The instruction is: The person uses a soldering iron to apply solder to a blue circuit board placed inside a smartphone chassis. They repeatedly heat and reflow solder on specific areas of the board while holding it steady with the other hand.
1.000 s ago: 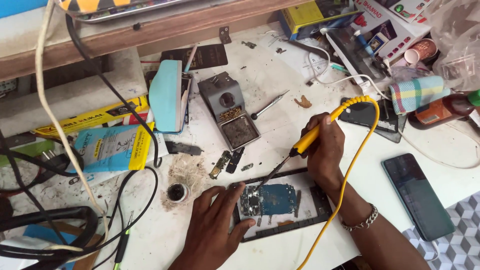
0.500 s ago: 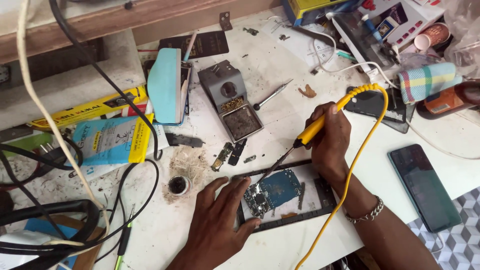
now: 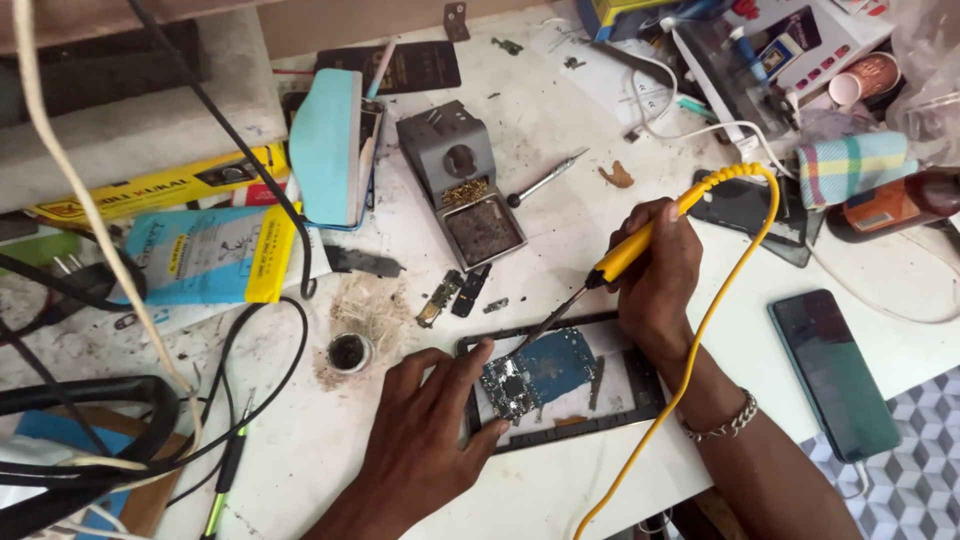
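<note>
Nearest the bench's front edge, the left hand point(image 3: 425, 440) lay flat, fingers spread, pressing the left end of the opened phone frame point(image 3: 560, 385). Inside it sat the blue circuit board point(image 3: 540, 372). The right hand point(image 3: 655, 275) was closed round a yellow soldering iron point(image 3: 600, 280), its tip down on the board; its yellow cord point(image 3: 720, 310) looped off the front edge. A dark phone point(image 3: 835, 372) lay well apart at the right edge. Bare tabletop point(image 3: 560, 230) opened behind the frame, up to the grey iron stand point(image 3: 465, 185).
</note>
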